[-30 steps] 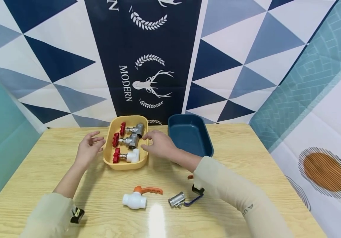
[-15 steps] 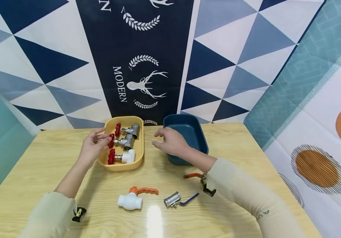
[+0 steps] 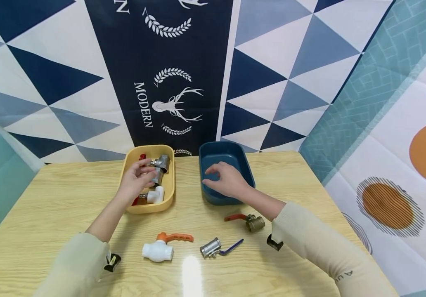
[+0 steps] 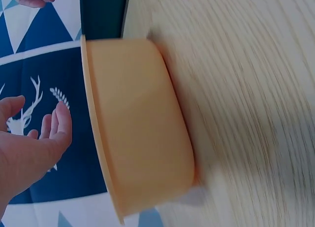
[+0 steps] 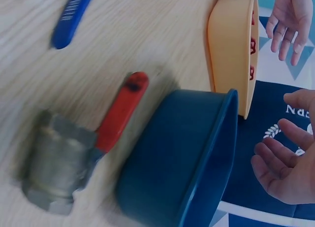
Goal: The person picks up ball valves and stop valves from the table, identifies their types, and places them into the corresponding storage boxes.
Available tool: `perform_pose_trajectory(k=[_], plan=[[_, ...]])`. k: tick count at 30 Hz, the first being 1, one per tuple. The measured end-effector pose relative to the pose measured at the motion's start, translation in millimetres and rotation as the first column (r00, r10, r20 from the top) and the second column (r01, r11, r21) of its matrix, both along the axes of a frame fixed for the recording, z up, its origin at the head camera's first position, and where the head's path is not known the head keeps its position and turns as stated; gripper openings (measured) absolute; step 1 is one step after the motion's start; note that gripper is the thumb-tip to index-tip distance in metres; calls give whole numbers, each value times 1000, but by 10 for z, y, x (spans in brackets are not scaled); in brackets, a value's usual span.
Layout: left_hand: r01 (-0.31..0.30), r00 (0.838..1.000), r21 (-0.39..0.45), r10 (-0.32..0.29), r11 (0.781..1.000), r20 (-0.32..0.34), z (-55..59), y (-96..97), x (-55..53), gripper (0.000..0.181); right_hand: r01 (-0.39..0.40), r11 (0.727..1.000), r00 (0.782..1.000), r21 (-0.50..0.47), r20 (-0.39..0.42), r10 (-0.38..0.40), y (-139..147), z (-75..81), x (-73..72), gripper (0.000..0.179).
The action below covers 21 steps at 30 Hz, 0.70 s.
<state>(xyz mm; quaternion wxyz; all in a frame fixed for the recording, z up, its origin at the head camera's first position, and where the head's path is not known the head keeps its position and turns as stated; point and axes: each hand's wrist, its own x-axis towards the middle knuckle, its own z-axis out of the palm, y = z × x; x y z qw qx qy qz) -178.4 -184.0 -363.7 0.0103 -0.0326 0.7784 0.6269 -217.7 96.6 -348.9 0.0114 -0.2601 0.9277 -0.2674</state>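
Note:
My left hand (image 3: 136, 179) hovers over the yellow tub (image 3: 151, 208), fingers loosely bent and holding nothing. In the tub lie a white gate valve (image 3: 155, 195) and two metal gate valves; the hand partly hides them and their red handwheels. Over the dark blue tub (image 3: 222, 154) hangs my right hand (image 3: 226, 179), empty, with its fingers relaxed. The blue tub holds nothing that shows. In the right wrist view, both the left hand (image 5: 290, 22) and the right hand (image 5: 290, 160) are apart from the tubs' walls.
On the wooden table, nearer to me, lie a white ball valve (image 3: 158, 251) with an orange lever, a silver ball valve (image 3: 210, 248) with a blue lever, and a brass ball valve (image 3: 255, 224) with a red lever. A patterned backdrop (image 3: 176, 82) stands behind.
My left hand has moved from beside the yellow tub to above it. The right hand has withdrawn from the yellow tub to over the blue one. The view has shifted slightly right.

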Motion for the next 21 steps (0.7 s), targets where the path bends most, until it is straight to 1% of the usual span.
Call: perform_pose_trajectory(k=[6,11,16,21], plan=[[23,999,7,-23,1000,27,-37,174,-81,55,-30,999,999,-23,25,30,192,-46,30,32],[42,999,18,-43,999,26,-57,311,-116,56,-47,998,998,-43,30,49,356,-70,63,32],[63,998,40,-65,997,28,-95,441,-172,53,-68,996,997,-53,26,69,506,-82,91,30],[66,997,86,-70,994,43,-110,562,-212,53,-105,992,994,-71,28,107,623,-93,117,27]])
